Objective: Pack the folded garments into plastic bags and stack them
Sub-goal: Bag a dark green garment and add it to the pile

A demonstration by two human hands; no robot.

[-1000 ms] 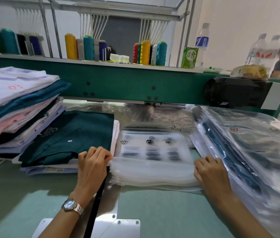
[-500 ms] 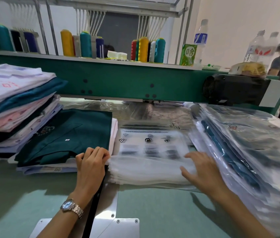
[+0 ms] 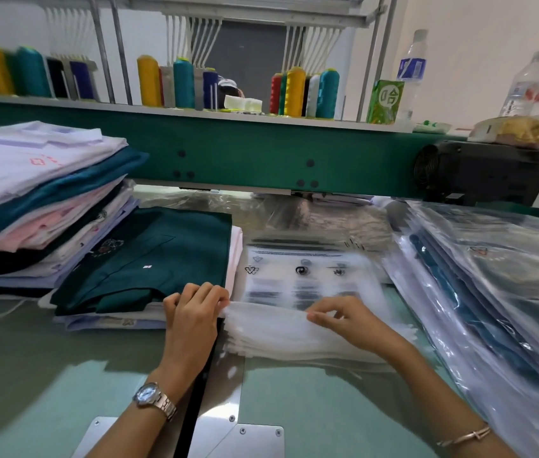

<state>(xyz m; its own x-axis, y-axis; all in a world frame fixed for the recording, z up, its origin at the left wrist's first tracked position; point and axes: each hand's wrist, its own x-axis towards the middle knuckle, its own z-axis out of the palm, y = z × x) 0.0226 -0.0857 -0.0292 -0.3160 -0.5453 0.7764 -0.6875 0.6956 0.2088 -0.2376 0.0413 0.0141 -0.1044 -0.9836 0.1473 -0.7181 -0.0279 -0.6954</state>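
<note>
A stack of empty printed plastic bags (image 3: pixel 307 279) lies flat in the middle of the table. My left hand (image 3: pixel 192 312) grips the near left corner of the top bag, fingers curled over its edge. My right hand (image 3: pixel 344 320) pinches the same bag's front edge near the middle, thumb and forefinger together. A folded dark green garment (image 3: pixel 159 259) tops a low pile just left of the bags. A taller pile of folded garments (image 3: pixel 37 200) in white, teal and pink stands at the far left. Packed bagged garments (image 3: pixel 489 285) are stacked on the right.
A green machine beam (image 3: pixel 261 153) runs across behind the piles, with thread cones (image 3: pixel 294 87) and water bottles (image 3: pixel 410 71) on its shelf. A black motor housing (image 3: pixel 479 170) sits at the right. Metal plates (image 3: pixel 228 438) lie at the table's near edge. A person stands far right.
My right hand has moved left from beside the packed stack onto the front edge of the top bag and now pinches it. My left hand has stayed at the bag's left corner.
</note>
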